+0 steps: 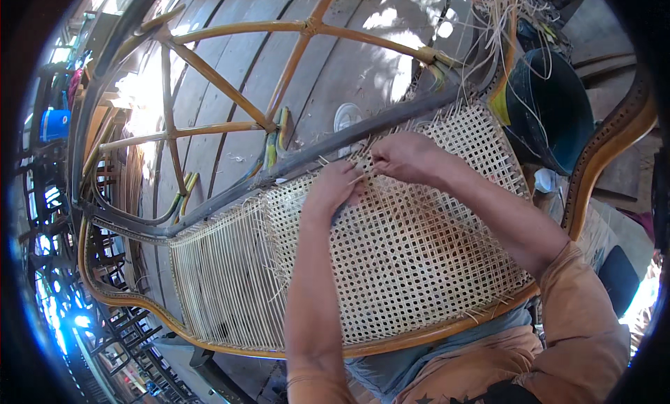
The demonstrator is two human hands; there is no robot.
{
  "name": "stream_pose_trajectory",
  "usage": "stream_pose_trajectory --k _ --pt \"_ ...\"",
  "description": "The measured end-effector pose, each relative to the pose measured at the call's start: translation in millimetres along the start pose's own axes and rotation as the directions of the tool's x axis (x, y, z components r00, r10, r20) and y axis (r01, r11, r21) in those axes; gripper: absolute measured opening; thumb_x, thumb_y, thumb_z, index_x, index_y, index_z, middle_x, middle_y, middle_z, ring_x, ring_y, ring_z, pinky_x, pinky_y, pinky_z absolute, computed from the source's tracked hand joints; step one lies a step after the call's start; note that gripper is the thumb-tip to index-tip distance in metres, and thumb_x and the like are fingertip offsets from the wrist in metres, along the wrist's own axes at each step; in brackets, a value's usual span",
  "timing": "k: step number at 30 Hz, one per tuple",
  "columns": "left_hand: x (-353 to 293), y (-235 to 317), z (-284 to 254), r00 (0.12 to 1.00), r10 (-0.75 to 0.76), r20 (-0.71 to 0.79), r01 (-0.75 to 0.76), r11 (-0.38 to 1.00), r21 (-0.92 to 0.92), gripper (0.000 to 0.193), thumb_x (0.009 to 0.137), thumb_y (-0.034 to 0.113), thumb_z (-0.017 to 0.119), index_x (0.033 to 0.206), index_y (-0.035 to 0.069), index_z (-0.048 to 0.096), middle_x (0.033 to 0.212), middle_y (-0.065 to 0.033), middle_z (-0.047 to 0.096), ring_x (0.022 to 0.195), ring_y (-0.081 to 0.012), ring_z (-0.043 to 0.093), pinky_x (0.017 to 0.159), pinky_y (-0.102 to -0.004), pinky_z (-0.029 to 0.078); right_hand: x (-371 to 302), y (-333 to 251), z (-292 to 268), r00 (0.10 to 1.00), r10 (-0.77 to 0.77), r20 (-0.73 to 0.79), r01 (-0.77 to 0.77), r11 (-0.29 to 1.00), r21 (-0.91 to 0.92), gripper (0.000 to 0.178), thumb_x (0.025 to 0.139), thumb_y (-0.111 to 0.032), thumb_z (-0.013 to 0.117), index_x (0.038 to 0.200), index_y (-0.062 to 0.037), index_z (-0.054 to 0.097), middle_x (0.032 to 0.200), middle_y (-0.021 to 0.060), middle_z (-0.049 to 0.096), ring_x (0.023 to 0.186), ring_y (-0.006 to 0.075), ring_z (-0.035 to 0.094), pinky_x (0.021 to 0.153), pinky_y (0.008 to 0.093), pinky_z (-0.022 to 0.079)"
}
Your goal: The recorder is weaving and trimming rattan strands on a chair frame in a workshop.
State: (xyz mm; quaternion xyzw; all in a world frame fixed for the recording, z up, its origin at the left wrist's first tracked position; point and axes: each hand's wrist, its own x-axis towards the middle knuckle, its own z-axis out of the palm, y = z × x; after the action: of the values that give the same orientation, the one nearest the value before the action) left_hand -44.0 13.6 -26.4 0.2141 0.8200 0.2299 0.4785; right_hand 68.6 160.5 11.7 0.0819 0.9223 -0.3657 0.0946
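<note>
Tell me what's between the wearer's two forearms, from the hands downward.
Woven cane lattice, then the brown frame rail, then the wearer's clothing; the head view shows it.

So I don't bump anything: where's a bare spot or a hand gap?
Bare floorboards show between the middle pole and white round thing. A hand might fit between that pole and the diagonal one. Crowded: left hand and right hand on cane panel; loose strands by dark bucket.
</note>
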Motion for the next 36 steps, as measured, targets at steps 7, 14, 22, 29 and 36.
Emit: stream_pose_trajectory --k 7,14,22,29,36 --pt "-10.2 36.1 8.4 0.999 0.033 -0.035 0.002 0.697 0.717 0.031 0.081 0.024 0.05 0.091 0.0 0.065 0.095 -0.0206 0.064 0.09 -0.036 0.061 0.08 -0.0452 0.047 1.4 60.4 44.0 0.984 0.176 -0.009 -0.174 0.978 0.111 0.02 0.076 -0.022 0.056 0.077 -0.0026 0.062 0.073 0.0189 0.06 0.07 0.0319 0.06 0.066 0.0411 0.047" --pt "-10.9 71.7 19.7 0.999 0.051 -0.011 -0.02 0.578 0.816 0.025 0.073 0.012 0.051 0.088 0.001 0.067 0.093 -0.0201 0.065 0.09 -0.0322 0.063 0.078 -0.0411 0.049 11.0 54.9 31.5 0.99 0.139 -0.009 -0.137 0.987 0.088 0.012 0.064 -0.01 0.056 0.066 0.0006 0.061 0.064 0.0223 0.057 0.062 0.0359 0.059 0.058 0.0413 0.046" --pt "19.8 56.7 19.6 0.982 -0.122 0.144 -0.036 0.627 0.779 0.018 0.06 0.009 0.052 0.046 0.002 0.059 0.049 -0.0163 0.056 0.053 -0.0291 0.061 0.058 -0.0379 0.048 19.2 38.1 13.3 0.981 0.176 0.083 -0.175 0.984 -0.023 0.017 0.062 -0.007 0.055 0.073 0.0021 0.064 0.073 0.0261 0.06 0.073 0.0386 0.062 0.064 0.0441 0.048" --pt "14.9 36.1 23.9 0.994 0.012 0.105 -0.085 0.676 0.732 0.021 0.076 0.018 0.054 0.076 0.001 0.066 0.082 -0.019 0.063 0.079 -0.0336 0.063 0.073 -0.0426 0.049 18.7 32.3 12.0 0.943 0.283 0.175 -0.246 0.947 -0.208 0.023 0.073 -0.01 0.054 0.09 -0.0009 0.067 0.091 0.0209 0.064 0.089 0.0342 0.062 0.076 0.041 0.05" --pt "-5.9 44.9 27.6 0.996 0.077 0.033 -0.074 0.624 0.778 0.024 0.078 0.014 0.05 0.091 0.003 0.067 0.097 -0.0175 0.065 0.092 -0.0321 0.063 0.08 -0.0417 0.05 14.8 28.5 19.5 0.919 0.377 0.116 -0.351 0.915 -0.197 0.024 0.073 -0.01 0.054 0.091 -0.0007 0.067 0.092 0.02 0.065 0.089 0.0336 0.063 0.075 0.0414 0.05"
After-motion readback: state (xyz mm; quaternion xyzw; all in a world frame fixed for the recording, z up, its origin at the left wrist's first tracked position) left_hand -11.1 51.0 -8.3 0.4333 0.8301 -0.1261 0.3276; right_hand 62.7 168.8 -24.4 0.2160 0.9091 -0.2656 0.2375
